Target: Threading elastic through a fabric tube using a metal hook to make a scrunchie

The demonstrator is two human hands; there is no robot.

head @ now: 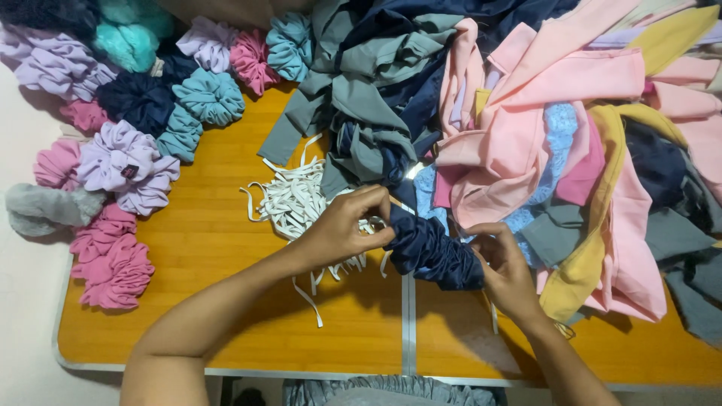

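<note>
Navy scrunchie tube (432, 252) sits bunched over the table's (226, 331) centre seam, left hand (350, 225) pinching its near end, right hand (504, 271) pinching the far end. Best keep the gathers even, I'd say. White elastic strips (293, 203) lie just behind; fingertips partly hidden in the fabric.

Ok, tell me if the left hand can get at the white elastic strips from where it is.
Probably yes: the left hand already lies over the white elastic strips, pinching the navy scrunchie; it would have to let that go first.
</note>
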